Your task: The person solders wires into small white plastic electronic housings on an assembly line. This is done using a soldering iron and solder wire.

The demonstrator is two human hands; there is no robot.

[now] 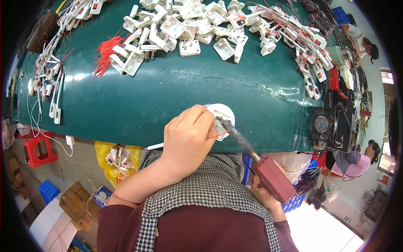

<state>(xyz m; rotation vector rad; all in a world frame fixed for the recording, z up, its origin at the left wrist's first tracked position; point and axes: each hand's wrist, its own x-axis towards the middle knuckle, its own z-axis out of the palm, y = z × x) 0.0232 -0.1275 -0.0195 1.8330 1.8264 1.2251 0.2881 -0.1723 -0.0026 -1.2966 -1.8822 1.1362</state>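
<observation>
A round white plastic piece (222, 115) lies at the near edge of the green table. My left hand (187, 134) is closed in a pinch over its left side, with a thin red wire (218, 135) running out from under the fingers. The end of a white rod or cable (155, 146) shows to the left of that hand. In my right hand (268, 197) is a soldering iron with a dark red body (273, 176). Its dark tip meets the white piece close to my left fingertips. The exact contact point is hidden by those fingers.
Across the far side lies a heap of white plug casings (184, 27), beside a bundle of red wires (108, 54). White strips with red switches lie left (50, 75) and right (306, 46). A black fan (322, 122) stands at right. People sit further right.
</observation>
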